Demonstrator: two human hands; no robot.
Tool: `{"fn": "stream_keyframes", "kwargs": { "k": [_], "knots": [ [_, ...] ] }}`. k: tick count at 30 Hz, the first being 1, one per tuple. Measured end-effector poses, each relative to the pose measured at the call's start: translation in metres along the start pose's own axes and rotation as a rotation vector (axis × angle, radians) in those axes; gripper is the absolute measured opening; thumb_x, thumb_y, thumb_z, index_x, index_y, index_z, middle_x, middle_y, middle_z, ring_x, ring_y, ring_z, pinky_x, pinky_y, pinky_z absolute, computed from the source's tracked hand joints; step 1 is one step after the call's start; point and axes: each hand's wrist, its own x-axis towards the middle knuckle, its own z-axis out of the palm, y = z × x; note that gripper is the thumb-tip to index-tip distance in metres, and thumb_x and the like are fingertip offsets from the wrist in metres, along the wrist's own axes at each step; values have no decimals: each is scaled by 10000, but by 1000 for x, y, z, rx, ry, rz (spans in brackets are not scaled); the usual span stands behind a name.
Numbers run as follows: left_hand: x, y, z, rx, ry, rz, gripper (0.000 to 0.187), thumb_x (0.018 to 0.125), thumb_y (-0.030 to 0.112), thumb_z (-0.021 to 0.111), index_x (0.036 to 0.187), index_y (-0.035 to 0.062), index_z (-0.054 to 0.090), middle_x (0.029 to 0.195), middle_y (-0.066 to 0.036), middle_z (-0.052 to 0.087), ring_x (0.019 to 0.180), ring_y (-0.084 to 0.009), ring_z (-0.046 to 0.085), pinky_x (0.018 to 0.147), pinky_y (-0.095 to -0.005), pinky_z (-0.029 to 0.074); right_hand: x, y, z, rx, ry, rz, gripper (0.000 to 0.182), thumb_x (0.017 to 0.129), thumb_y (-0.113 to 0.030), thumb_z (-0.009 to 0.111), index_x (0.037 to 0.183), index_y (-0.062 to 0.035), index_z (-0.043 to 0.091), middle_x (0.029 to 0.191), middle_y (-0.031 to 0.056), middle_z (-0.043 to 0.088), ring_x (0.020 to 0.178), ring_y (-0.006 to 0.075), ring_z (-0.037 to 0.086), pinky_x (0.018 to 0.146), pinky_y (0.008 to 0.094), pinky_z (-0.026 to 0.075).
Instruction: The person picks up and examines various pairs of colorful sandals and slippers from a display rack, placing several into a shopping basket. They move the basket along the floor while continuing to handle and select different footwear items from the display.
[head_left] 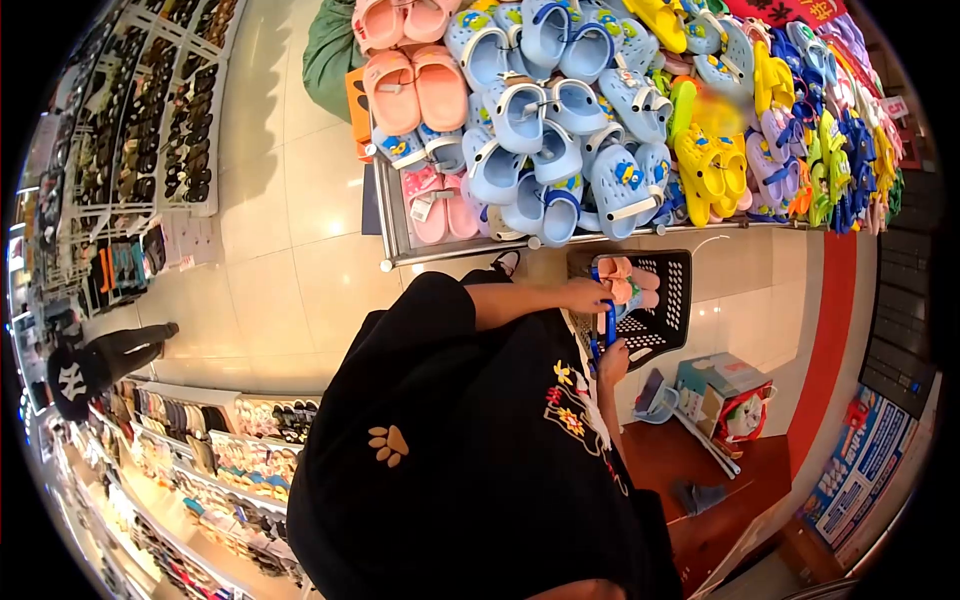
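Observation:
A black shopping basket [668, 322] hangs in front of me, its wall pierced with small holes. Its blue handle [610, 325] runs along the near side. My left hand [588, 295] is closed at the upper end of this handle, beside the slippers inside. Lower down, my right hand [613, 360] is closed around the same handle. Inside the basket lie peach-pink slippers [645, 280] with some green and light blue among them. Fingers of both hands are small and partly hidden.
A metal-railed display table [460, 252] is piled with light blue clogs [520, 115], pink slides [440, 85] and yellow clogs [710, 165]. Shoe racks [190, 130] line the left. A person in dark clothes [85, 370] stands there. Boxes [725, 385] sit at lower right.

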Motion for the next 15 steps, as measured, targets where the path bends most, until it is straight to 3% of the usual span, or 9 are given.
{"fn": "stream_keyframes", "kwargs": {
  "k": [3,7,8,9,10,12,14,15],
  "knots": [
    [-33,7,-41,160,-326,-338,322,847,324,508,996,62,623,905,-176,643,858,-361,607,752,-449,477,10,14,9,81,-50,-61,575,911,-370,270,781,27,664,743,236,640,700,429,605,690,504,458],
    [-110,-105,-20,195,-402,-511,274,778,293,518,854,73,663,853,-167,653,795,-336,626,713,-463,479,2,-3,-8,157,-146,-49,597,924,-394,264,778,28,661,724,213,644,686,399,610,675,484,455],
    [-135,-99,-33,129,-188,-586,264,767,281,519,828,72,668,866,-167,656,808,-345,625,714,-456,482,-4,-5,-14,182,-156,-73,606,928,-402,261,777,31,658,720,208,645,679,387,614,667,481,454],
    [-157,-127,-29,175,-134,-630,281,777,295,514,837,70,671,909,-176,652,857,-355,623,749,-452,486,4,7,-3,215,-120,-97,619,942,-421,266,775,27,659,659,186,630,638,367,606,632,463,452],
    [-175,-115,-42,240,-22,-798,304,796,297,496,860,52,665,954,-178,648,903,-365,614,789,-452,487,12,16,3,230,-106,-94,619,942,-421,266,775,27,659,659,186,630,638,367,606,632,463,452],
    [-213,-104,-60,297,127,-932,339,817,309,469,915,37,647,957,-196,643,909,-377,610,832,-454,478,22,25,10,353,-230,-150,635,949,-449,278,739,16,655,561,133,584,520,278,571,526,394,437],
    [-247,-91,-70,252,159,-1016,384,819,301,470,1068,42,606,1039,-215,623,994,-372,588,912,-425,443,17,21,-6,610,-491,-174,659,952,-494,263,705,-20,647,495,30,511,388,108,437,378,271,329],
    [-248,-92,-79,270,161,-1008,384,819,301,470,1068,42,606,1039,-215,623,994,-372,588,912,-425,443,22,22,-6,638,-590,-193,654,952,-496,261,748,-17,657,486,31,508,375,124,433,372,274,341]
  ]
}}
